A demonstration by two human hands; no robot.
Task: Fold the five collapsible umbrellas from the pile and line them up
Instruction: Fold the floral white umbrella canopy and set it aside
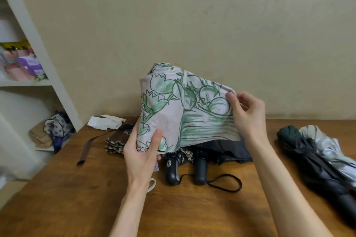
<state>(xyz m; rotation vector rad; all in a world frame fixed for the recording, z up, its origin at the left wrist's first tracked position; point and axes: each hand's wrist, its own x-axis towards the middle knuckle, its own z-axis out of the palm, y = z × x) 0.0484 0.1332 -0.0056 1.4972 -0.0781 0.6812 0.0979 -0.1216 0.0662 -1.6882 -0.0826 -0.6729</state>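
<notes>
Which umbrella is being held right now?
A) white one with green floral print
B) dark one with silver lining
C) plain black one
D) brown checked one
A: the left hand grips the floral umbrella near its lower end and the right hand pinches its canopy edge; the black-handled umbrellas lie on the table.

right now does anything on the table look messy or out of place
The dark umbrella on the right lies loosely bundled, silver lining bulging out. A brown strap trails loose on the table, left side.
</notes>
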